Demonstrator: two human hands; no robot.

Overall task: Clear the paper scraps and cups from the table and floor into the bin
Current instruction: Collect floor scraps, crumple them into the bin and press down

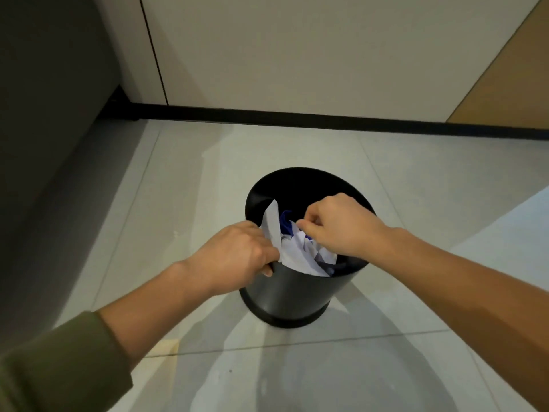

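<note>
The round black plastic bin (292,288) on the pale tiled floor (178,188) brims with crumpled white and blue paper scraps (300,251). Left hand (237,257) clamps the near rim, fingers curled; right hand (335,227) pinches paper, pressing down. Floor here looks clear; no cups or worktop in shot, so likely nearly finished.

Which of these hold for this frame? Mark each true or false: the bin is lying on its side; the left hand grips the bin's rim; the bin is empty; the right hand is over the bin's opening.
1. The bin is lying on its side. False: it stands upright on the tiled floor.
2. The left hand grips the bin's rim. True.
3. The bin is empty. False: crumpled white paper fills much of it.
4. The right hand is over the bin's opening. True: its fingers are curled at the paper.
</note>
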